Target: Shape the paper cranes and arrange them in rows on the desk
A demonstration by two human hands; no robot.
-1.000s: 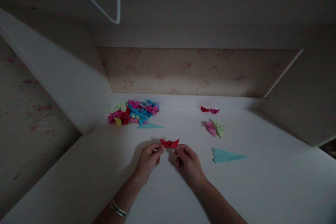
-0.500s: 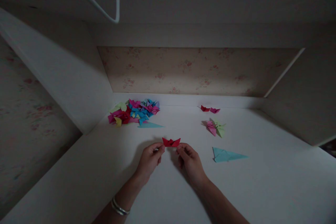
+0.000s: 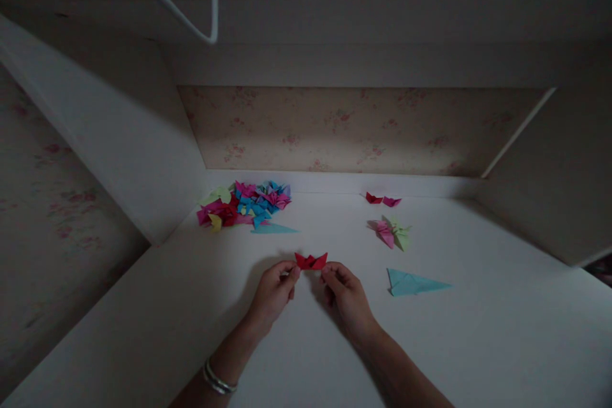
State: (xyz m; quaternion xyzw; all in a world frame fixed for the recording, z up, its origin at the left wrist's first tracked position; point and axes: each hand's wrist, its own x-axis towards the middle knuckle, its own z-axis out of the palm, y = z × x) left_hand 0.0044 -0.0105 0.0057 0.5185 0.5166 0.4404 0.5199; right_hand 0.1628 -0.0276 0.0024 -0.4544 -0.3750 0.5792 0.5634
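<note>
A small red paper boat (image 3: 311, 262) is held between both hands over the middle of the white desk. My left hand (image 3: 275, 290) pinches its left end between thumb and fingers. At its right end, my right hand (image 3: 348, 296) has the same closed pinch. Beyond the left hand lies a blue paper plane (image 3: 273, 229), beside a heap of colourful folded paper pieces (image 3: 248, 203). To the right of my right hand rests a larger light-blue paper plane (image 3: 414, 282).
A pink folded paper piece (image 3: 384, 233) and a green one (image 3: 401, 236) lie together at the right. Behind them sit a red paper boat (image 3: 373, 198) and a magenta one (image 3: 392, 202). A shelf (image 3: 382, 19) overhangs the desk (image 3: 306, 357), with a white cable (image 3: 182, 18) hanging down.
The red boat has shifted very slightly towards me and to the left. Both hands keep their pinch on it, and everything else stays in place.
</note>
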